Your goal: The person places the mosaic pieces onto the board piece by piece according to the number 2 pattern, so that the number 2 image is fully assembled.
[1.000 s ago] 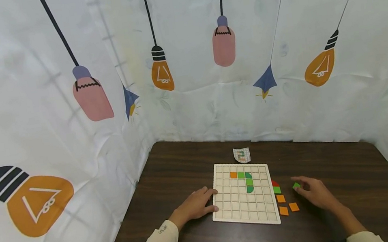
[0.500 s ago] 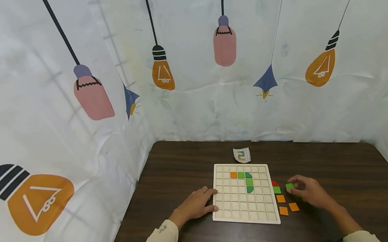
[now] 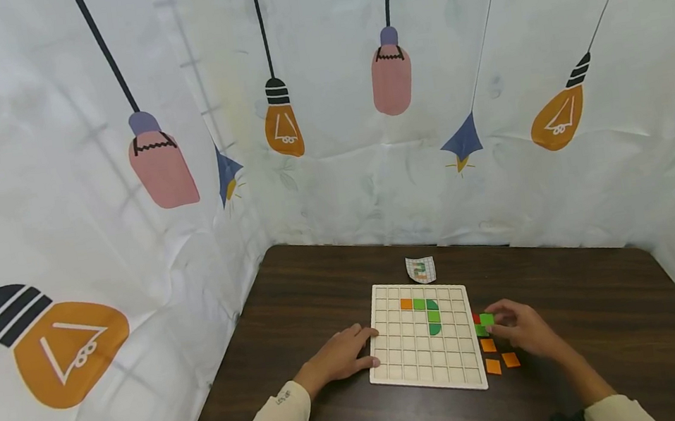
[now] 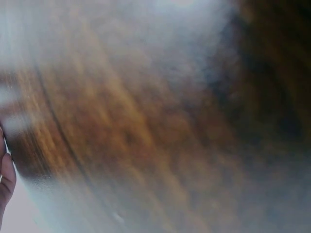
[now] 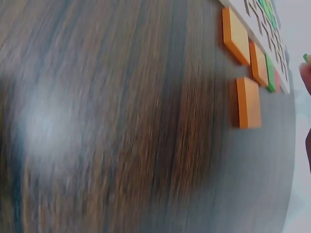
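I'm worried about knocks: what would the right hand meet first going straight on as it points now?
Likely the red piece or the green piece beside the board; the green square in the right hand overlaps them in the head view. Its height is unclear, so it may pass above both.

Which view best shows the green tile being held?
Head: most of the green tile is visible in the right hand. Right wrist catches only a sliver at its right edge; left wrist shows none.

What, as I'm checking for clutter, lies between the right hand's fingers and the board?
Head view: a green tile held by the right hand, then a red tile and a second green tile beside the board.
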Available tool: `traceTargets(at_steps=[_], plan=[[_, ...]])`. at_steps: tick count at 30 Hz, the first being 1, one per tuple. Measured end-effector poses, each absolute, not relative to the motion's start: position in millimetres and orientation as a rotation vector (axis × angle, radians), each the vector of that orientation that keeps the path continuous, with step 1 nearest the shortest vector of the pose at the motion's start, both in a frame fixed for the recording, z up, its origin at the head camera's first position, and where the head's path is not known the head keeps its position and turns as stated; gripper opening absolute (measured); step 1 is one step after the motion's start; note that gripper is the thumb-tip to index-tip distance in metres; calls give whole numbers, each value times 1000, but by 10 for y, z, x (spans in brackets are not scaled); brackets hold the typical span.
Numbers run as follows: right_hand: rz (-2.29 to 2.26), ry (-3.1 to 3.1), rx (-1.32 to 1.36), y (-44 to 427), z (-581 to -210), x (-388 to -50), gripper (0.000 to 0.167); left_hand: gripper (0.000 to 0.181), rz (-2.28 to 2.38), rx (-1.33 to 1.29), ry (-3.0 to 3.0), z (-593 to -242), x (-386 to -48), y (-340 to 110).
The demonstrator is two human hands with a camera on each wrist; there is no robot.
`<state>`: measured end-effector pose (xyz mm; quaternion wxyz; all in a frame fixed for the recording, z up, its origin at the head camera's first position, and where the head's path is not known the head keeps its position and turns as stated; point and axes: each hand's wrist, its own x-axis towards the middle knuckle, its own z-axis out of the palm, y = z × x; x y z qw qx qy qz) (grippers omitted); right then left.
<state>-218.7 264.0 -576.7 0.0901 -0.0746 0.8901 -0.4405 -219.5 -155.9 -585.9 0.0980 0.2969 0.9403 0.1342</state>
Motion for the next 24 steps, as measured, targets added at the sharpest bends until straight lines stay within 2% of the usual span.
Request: traceTargets(at_steps=[15, 24], plan=[[-1402, 2631, -484, 2283, -5802, -2283, 33, 61, 389, 889, 2785, -5871, -2208, -1560], [-1421, 2602, -512, 2092, -5820, -2280, 30, 61, 397, 893, 2784, -5863, -2201, -1567]])
